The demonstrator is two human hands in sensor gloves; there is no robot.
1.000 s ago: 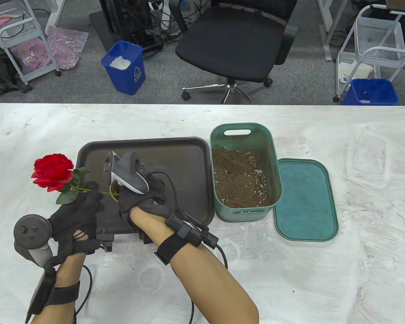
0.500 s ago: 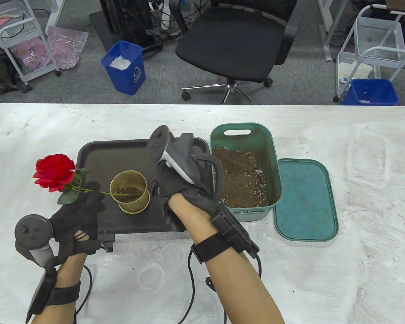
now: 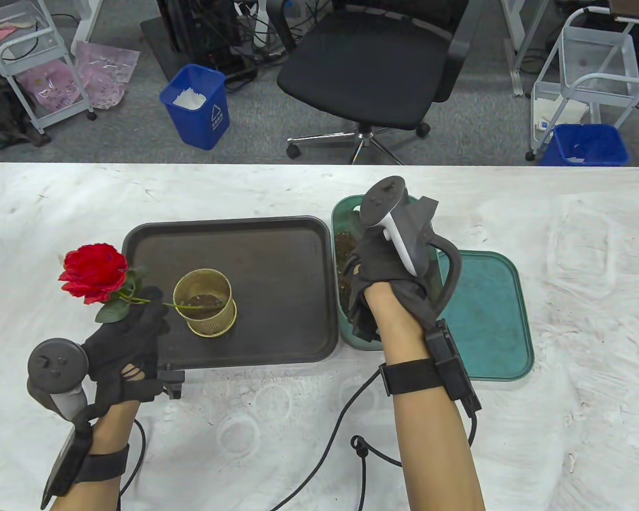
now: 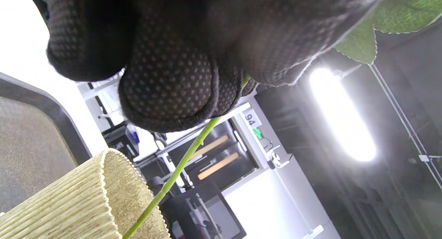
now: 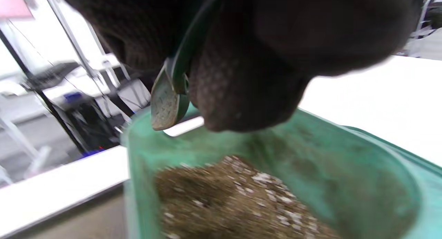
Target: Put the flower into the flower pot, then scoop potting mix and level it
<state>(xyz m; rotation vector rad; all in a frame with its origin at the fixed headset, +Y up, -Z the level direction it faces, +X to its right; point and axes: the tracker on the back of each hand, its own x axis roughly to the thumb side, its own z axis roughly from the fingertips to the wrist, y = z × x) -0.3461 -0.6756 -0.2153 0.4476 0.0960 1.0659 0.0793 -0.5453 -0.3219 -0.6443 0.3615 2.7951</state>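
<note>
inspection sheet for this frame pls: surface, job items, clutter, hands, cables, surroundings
Surface: white table, scuffed and smeared; dark tray on it.
Job's things: gold flower pot on the tray, some mix inside; red flower with its stem tip in the pot, leaning left; green bin of potting mix; small green scoop.
Clutter: green lid lying right of the bin.
Hands: left hand pinches the flower stem; right hand holds the scoop over the bin.
Cables: black glove cable loops across the table's near edge.
Surroundings: office chair, two blue bins, white carts.
</note>
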